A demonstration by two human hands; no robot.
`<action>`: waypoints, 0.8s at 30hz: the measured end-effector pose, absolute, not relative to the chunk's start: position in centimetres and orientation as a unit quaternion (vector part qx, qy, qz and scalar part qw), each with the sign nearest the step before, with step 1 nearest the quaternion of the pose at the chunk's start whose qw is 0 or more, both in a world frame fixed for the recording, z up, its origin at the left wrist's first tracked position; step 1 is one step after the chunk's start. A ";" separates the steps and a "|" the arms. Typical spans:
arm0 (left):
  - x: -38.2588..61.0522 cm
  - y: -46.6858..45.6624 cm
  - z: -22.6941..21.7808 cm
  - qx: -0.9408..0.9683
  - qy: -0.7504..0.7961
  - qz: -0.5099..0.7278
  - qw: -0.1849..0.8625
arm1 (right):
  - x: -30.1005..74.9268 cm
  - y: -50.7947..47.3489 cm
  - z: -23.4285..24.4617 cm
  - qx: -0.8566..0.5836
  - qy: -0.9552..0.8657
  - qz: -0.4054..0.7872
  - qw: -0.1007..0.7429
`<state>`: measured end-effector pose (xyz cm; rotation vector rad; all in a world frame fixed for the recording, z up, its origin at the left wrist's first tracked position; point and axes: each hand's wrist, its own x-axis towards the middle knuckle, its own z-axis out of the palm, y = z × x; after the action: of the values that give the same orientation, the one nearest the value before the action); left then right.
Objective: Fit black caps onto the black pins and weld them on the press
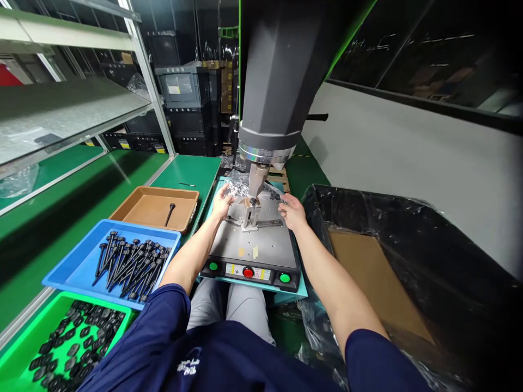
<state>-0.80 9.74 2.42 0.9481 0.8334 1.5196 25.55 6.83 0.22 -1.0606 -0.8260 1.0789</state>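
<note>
A machine press with a metal head (pixel 257 179) stands over a fixture (pixel 250 215) on a grey base plate (pixel 237 242). A small black part sits in the fixture directly under the head. Crinkled clear plastic film (pixel 239 184) spreads behind the fixture. My left hand (pixel 222 203) is left of the fixture, its fingers closed at the film's left edge. On the right, my right hand (pixel 292 211) has curled fingers at the film's other edge. The exact grip of both hands is partly hidden.
Left of me are a brown tray (pixel 134 206) with one black bolt-like part (pixel 170 214), a blue tray (pixel 81 267) of similar parts and a green tray (pixel 16 356) of black knobs. Green and red buttons (pixel 248 272) line the base front. A plastic-lined box (pixel 368 261) stands right.
</note>
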 end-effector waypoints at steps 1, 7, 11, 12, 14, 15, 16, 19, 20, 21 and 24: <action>-0.6 9.4 2.4 0.399 0.350 0.643 0.553 | 25.7 6.8 0.3 -0.470 -0.364 0.469 0.653; -0.5 7.7 2.8 0.358 0.347 0.618 0.608 | 26.1 6.7 0.3 -0.476 -0.379 0.442 0.659; -1.2 7.2 2.8 0.354 0.374 0.584 0.628 | 26.2 6.4 0.2 -0.476 -0.394 0.439 0.652; -1.3 7.1 2.7 0.358 0.383 0.577 0.626 | 26.1 6.3 0.2 -0.472 -0.394 0.441 0.654; -1.5 7.0 2.6 0.364 0.398 0.572 0.619 | 26.1 6.2 0.2 -0.466 -0.391 0.443 0.658; -1.6 7.0 2.5 0.366 0.403 0.572 0.614 | 26.0 6.1 0.2 -0.465 -0.389 0.443 0.661; -1.7 7.0 2.5 0.367 0.408 0.574 0.608 | 26.0 6.0 0.3 -0.465 -0.386 0.443 0.662; -2.0 7.0 2.3 0.372 0.419 0.575 0.595 | 25.6 5.8 0.3 -0.467 -0.374 0.447 0.665; -2.1 7.0 2.3 0.375 0.421 0.573 0.595 | 25.5 5.8 0.3 -0.467 -0.369 0.450 0.666; -2.2 7.0 2.2 0.376 0.423 0.571 0.595 | 25.4 5.8 0.4 -0.466 -0.363 0.453 0.667; -2.5 7.0 2.1 0.373 0.437 0.569 0.588 | 25.0 5.9 0.4 -0.467 -0.355 0.460 0.667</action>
<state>-2.50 6.98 2.09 0.8700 1.0188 1.3244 24.98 5.93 0.40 -1.0534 -0.8003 1.0378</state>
